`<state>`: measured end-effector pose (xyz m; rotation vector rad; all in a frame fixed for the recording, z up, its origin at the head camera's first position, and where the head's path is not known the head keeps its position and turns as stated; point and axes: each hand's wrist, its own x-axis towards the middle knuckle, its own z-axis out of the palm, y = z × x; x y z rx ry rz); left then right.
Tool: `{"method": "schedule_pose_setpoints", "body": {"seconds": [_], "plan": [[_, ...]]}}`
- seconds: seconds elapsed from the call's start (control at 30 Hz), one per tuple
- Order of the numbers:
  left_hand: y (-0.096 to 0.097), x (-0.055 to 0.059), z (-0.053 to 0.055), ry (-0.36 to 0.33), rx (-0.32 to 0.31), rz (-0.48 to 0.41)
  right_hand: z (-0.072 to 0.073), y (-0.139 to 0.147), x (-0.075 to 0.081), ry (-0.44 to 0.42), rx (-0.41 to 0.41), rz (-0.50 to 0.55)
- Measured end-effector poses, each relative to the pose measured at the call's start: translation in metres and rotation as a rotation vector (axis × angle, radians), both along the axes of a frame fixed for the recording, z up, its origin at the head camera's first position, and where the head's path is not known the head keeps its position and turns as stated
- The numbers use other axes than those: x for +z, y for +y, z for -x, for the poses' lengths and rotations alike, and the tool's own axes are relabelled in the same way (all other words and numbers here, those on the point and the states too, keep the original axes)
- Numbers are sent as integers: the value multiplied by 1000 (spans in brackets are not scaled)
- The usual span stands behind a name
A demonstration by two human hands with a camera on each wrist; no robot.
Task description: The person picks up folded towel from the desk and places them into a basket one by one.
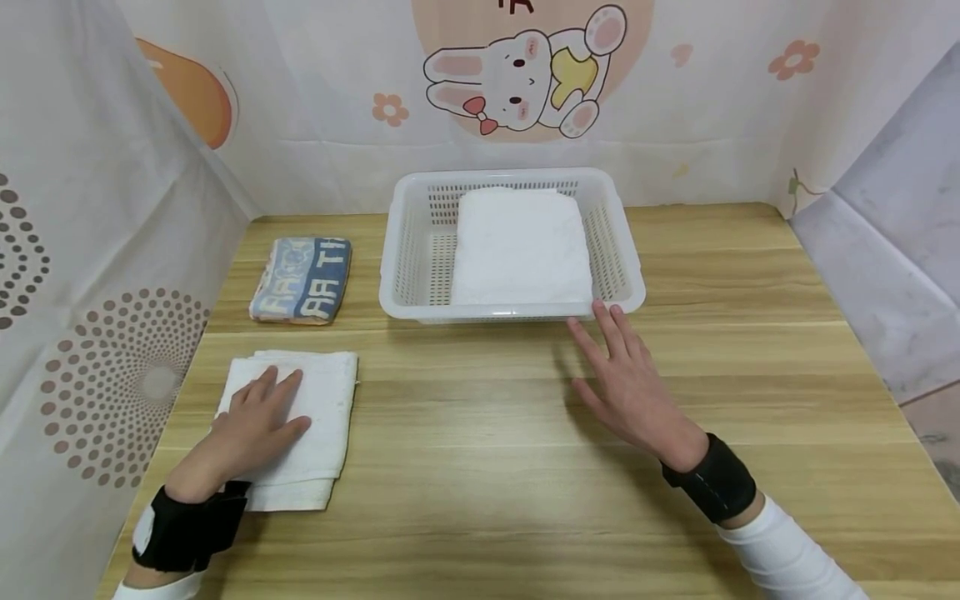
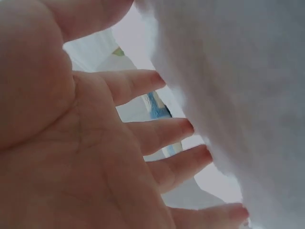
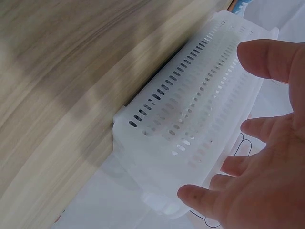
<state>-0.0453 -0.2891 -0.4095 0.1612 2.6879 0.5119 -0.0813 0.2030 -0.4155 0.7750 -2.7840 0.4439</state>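
Note:
My left hand lies with spread fingers over a stack of folded white towels at the left of the table. In the left wrist view, the fingertips meet the edge of the white cloth. A white plastic basket with slotted walls stands at the back middle, holding a folded white towel. Near its front right corner hovers my right hand, fingers spread and nothing held. From the right wrist, the slotted side of the basket shows beyond the thumb and fingers.
Behind the white stack lies a folded blue towel with pale lettering. The wooden table ends at a white curtain printed with a rabbit, which hangs right behind the basket.

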Motion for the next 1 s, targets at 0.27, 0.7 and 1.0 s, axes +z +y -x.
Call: {"method": "schedule_pose_setpoints", "body": {"seconds": [0.27,0.7,1.0], "plan": [[-14,-1,-2,39,13,-16,0,-1,0,-6,-4,1],[-25,-4,-1,-59,110,-36,0,-2,0,-2,-5,4],[-21,-6,-1,-54,104,-65,0,-2,-1,3,-9,-10]]}}
